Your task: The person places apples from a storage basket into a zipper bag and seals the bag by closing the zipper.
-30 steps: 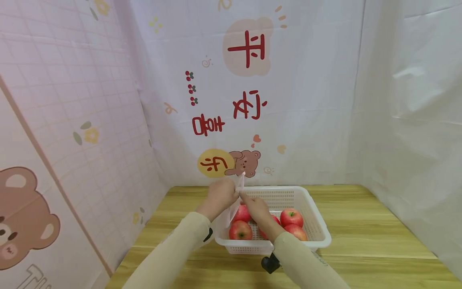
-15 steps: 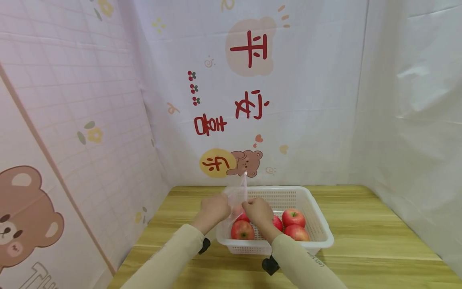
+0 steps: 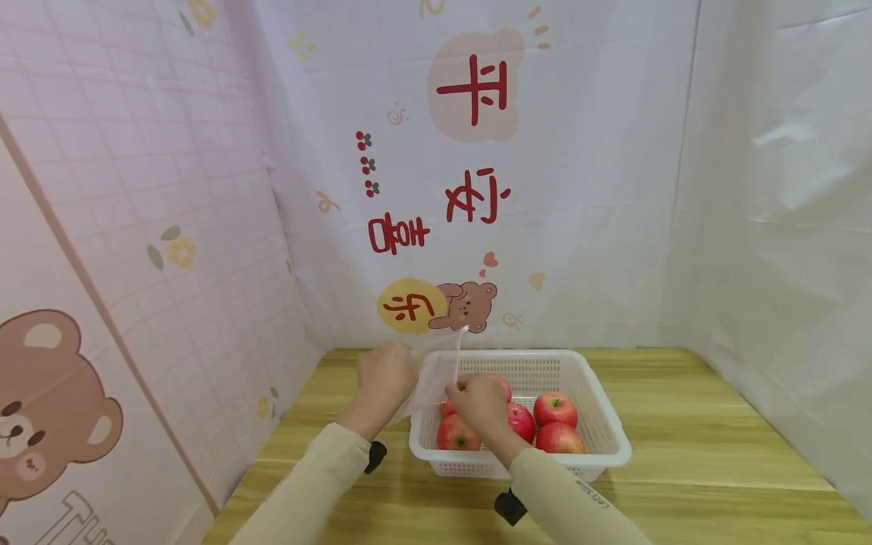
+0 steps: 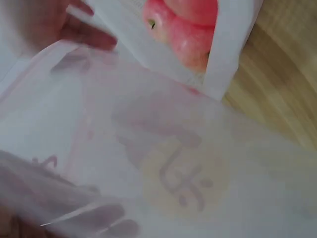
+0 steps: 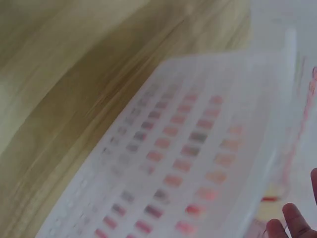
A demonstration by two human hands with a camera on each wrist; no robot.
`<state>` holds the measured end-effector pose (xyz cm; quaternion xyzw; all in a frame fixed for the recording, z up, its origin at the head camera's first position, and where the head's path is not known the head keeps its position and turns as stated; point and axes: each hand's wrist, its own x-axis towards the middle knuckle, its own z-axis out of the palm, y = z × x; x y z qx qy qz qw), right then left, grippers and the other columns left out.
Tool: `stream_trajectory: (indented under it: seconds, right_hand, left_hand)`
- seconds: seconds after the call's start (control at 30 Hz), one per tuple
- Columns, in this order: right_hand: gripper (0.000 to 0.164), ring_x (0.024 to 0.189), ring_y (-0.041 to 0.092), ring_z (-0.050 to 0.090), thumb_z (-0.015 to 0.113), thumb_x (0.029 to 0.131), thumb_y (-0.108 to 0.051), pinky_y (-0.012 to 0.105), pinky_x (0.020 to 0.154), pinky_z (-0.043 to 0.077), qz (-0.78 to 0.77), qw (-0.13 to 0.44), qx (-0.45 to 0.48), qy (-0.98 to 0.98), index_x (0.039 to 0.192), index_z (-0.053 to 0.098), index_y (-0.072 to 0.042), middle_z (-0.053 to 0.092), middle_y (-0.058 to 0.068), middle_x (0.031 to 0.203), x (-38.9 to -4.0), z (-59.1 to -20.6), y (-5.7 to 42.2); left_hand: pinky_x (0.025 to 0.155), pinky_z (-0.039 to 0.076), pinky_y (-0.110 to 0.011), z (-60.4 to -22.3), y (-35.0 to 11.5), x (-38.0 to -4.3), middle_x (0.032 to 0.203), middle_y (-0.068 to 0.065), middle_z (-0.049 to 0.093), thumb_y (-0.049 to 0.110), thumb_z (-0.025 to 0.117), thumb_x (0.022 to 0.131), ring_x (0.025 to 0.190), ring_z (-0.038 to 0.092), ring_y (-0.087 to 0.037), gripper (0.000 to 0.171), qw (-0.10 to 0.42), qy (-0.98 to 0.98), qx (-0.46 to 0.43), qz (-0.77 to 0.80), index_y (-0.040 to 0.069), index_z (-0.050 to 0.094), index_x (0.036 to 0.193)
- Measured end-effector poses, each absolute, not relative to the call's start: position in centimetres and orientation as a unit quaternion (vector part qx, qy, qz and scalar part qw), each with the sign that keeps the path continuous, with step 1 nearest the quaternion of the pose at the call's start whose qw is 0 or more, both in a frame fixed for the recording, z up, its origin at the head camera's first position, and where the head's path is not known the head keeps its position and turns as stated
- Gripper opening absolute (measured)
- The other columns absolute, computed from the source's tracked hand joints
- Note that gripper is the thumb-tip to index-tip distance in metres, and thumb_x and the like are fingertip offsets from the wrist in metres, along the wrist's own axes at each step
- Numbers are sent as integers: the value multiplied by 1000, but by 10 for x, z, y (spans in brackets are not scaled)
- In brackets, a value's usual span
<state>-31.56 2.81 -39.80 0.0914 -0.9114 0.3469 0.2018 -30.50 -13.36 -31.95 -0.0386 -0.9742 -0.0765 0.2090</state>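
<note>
A thin, translucent plastic bag (image 3: 437, 378) is spread between my two hands, over the left end of a white basket. My left hand (image 3: 386, 377) grips the bag's left side, its fingers mostly turned from view. At the opposite edge, my right hand (image 3: 482, 405) pinches the film between thumb and fingers. Close up in the left wrist view, the bag (image 4: 163, 134) blurs what lies behind it. Several red apples (image 3: 459, 432) lie in the basket (image 3: 605, 409), some partly hidden by the right hand and the bag.
Beneath the basket is a wood-grain table (image 3: 688, 439). A white printed cloth (image 3: 586, 189) hangs behind it, and another cloth (image 3: 184, 166) closes off the left. The basket's slotted wall (image 5: 173, 148) fills much of the right wrist view.
My left hand has moved left, away from the right hand, and the bag has spread wider between them. My right hand has dropped slightly. The basket and apples stay put.
</note>
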Motion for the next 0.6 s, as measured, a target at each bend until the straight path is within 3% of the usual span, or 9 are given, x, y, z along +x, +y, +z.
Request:
stream_trajectory:
  seconds: [0.1, 0.2, 0.37, 0.47, 0.6]
  right_hand:
    - [39, 48, 9, 35, 59, 87, -18, 31, 53, 31, 358, 222, 138, -896, 50, 46, -18, 34, -11, 44, -313, -396, 18]
    - [40, 48, 9, 36, 60, 87, -17, 32, 55, 33, 354, 226, 146, -896, 50, 46, -18, 36, -10, 45, -310, -394, 12]
    - [40, 48, 12, 36, 60, 84, -23, 37, 60, 35, 326, 181, 84, -924, 47, 45, -16, 37, -7, 44, -307, -396, 13]
    - [42, 52, 16, 41, 58, 87, -32, 42, 62, 38, 310, 134, 34, -941, 50, 47, -15, 40, -3, 46, -307, -399, 18]
    - [49, 56, 20, 43, 57, 92, -41, 42, 61, 36, 319, 90, 3, -944, 52, 48, -13, 40, 0, 49, -309, -403, 24]
  left_hand:
    - [47, 48, -42, -325, -128, -306, 61, -2, 58, 8, 60, 84, 57, 60, -22, 31, 177, -982, -42, -51, 14, 53, 55]
    - [48, 49, -41, -330, -126, -308, 64, -3, 61, 8, 64, 84, 60, 63, -23, 28, 180, -982, -52, -9, 14, 56, 58]
    - [45, 49, -36, -333, -133, -313, 60, -4, 61, 5, 65, 85, 57, 63, -23, 27, 260, -961, -74, 60, 12, 59, 59]
    - [47, 50, -38, -328, -145, -317, 62, -8, 61, 3, 65, 84, 58, 63, -27, 26, 317, -944, -54, 79, 8, 61, 59]
    - [46, 48, -38, -320, -157, -320, 60, -8, 57, 1, 63, 85, 56, 61, -25, 31, 348, -934, -39, 75, 6, 57, 55]
